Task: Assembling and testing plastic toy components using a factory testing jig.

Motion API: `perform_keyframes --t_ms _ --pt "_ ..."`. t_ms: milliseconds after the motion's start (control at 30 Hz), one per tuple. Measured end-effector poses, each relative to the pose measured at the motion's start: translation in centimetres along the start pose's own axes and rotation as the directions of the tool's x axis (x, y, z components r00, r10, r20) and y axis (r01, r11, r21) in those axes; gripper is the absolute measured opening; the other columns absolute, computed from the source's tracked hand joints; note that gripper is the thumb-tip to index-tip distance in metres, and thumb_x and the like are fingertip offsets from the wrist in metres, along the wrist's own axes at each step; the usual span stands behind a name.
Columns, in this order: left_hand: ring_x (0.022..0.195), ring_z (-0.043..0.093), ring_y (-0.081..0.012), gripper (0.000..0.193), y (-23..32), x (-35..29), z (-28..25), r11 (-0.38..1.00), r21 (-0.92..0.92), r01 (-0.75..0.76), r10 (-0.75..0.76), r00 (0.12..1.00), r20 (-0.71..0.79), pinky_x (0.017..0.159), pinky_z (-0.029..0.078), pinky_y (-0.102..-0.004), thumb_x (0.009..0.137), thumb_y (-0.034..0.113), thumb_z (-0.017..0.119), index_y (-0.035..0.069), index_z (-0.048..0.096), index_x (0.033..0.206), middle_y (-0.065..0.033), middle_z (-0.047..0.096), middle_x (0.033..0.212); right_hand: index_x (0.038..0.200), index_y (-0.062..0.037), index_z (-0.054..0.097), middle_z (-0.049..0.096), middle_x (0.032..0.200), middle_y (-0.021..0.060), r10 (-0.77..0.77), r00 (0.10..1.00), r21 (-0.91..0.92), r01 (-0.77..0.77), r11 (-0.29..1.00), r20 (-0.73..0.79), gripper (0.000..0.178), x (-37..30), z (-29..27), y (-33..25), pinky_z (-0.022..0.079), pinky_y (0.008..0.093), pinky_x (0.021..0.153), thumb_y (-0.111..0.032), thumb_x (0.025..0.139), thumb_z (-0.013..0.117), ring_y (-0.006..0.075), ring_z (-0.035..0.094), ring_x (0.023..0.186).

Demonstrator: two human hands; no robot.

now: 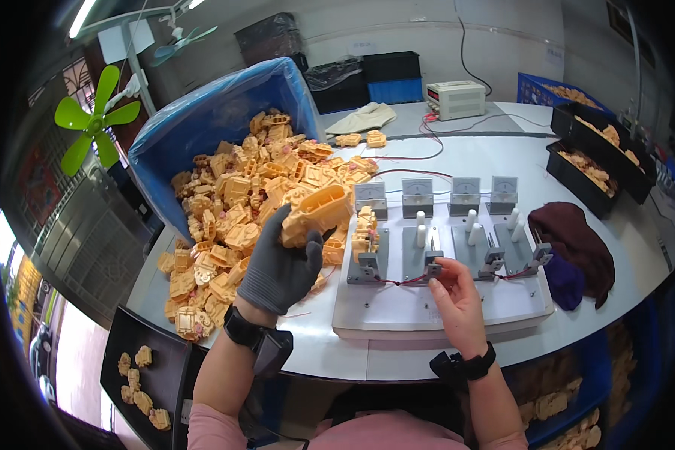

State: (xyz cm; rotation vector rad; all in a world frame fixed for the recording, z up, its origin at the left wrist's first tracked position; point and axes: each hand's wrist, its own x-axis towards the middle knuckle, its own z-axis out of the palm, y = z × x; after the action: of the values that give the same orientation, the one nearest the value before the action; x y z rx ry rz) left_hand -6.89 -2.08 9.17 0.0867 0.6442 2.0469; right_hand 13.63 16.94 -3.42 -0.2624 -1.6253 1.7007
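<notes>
My left hand (274, 262), in a grey glove, grips a pale orange plastic housing (319, 212) with an open slotted side. It is raised in front of a heap of similar housings (236, 187) that spills from a tipped blue bin (154, 150). My bare right hand (455, 300) pinches a small dark clamp block (433, 264) at the second station of a white test fixture (442, 319). Another housing (365, 232) sits at the fixture's leftmost station. White pegs (421, 229) stand on the other stations, and panel meters (417, 187) line the back.
A power supply (456, 100) with leads stands at the back, near a pale glove (364, 118). Black trays of parts (589, 180) are stacked at right, beside a dark cloth (577, 247). A black tray (116, 330) with several parts lies at lower left; a green fan (95, 121) stands beyond.
</notes>
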Motion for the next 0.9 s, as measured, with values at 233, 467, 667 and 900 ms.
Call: perform_keyframes --t_ms 233,467,667,900 --pt "0.080 0.065 -0.0090 0.041 -1.5 3.2 2.7 0.975 0.125 0.185 -0.198 0.975 0.104 0.066 0.058 -0.0212 0.105 0.039 0.049 0.007 0.051 0.131 -0.0063 0.061 0.101 0.137 -0.0067 0.057 0.062 0.117 0.0057 -0.031 1.000 -0.007 0.031 0.999 0.004 0.040 0.0 -0.4 1.4 0.050 0.0268 0.085 -0.008 0.098 0.065 0.0116 0.061 0.098" --pt "0.078 0.068 -0.0133 0.050 -2.2 5.2 4.5 0.942 0.232 0.242 -0.255 0.967 0.024 0.066 0.062 -0.0269 0.105 0.041 0.051 0.002 0.046 0.137 -0.0114 0.062 0.107 0.135 -0.0050 0.054 0.059 0.108 0.0006 -0.019 0.998 0.000 0.019 1.000 0.055 0.037 0.0 -0.3 0.2 0.047 0.0245 0.089 -0.004 0.100 0.063 0.0076 0.056 0.099" --pt "0.096 0.066 -0.0154 0.050 -1.5 10.4 5.6 0.508 0.831 -0.225 0.037 0.970 0.239 0.081 0.059 -0.0275 0.098 0.034 0.069 0.005 0.053 0.136 -0.0111 0.060 0.113 0.119 -0.0064 0.059 0.051 0.093 -0.0046 -0.011 0.995 0.047 0.007 0.999 0.100 0.022 0.0 -0.4 -0.5 0.042 0.0200 0.076 -0.009 0.098 0.067 0.0034 0.047 0.083" --pt "0.116 0.060 -0.0296 0.065 -4.9 13.4 6.7 -0.619 0.680 -0.393 -0.012 0.871 0.492 0.101 0.050 -0.0366 0.091 0.033 0.076 0.001 0.050 0.141 -0.0206 0.057 0.129 0.118 -0.0048 0.061 0.056 0.101 0.0032 -0.051 0.998 0.011 0.051 0.999 0.048 0.026 -0.3 -0.2 -0.4 0.047 0.0221 0.070 -0.013 0.095 0.071 0.0070 0.051 0.077"
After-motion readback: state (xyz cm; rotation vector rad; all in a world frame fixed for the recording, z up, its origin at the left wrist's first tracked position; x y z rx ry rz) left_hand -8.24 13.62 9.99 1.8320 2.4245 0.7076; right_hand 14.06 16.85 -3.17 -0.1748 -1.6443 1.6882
